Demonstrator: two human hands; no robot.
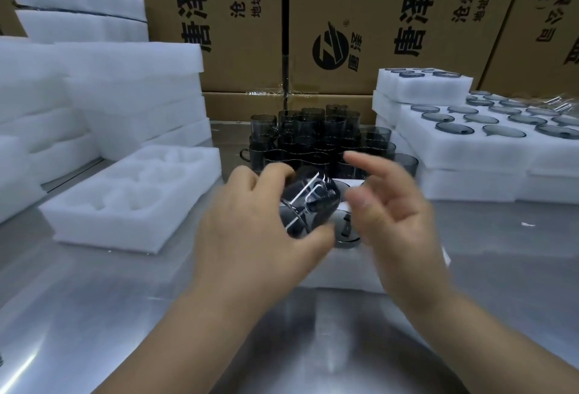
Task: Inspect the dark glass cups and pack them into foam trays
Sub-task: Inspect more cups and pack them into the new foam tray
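Note:
My left hand (250, 230) grips a dark glass cup (308, 202), tilted on its side above a white foam tray (341, 271) in front of me. My right hand (394, 215) hovers just right of the cup with fingers spread, holding nothing; it is blurred. Under the hands, another dark cup (346, 232) sits in that tray, partly hidden. A cluster of several dark glass cups (316, 139) stands on the metal table behind. An empty foam tray (131, 202) with round pockets lies to the left.
Stacks of plain foam trays (103, 95) rise at the left. At the right, stacked foam trays filled with cups (482, 133) reach the frame edge. Cardboard boxes (360, 23) wall off the back. Shiny metal table (94, 315) lies in the foreground.

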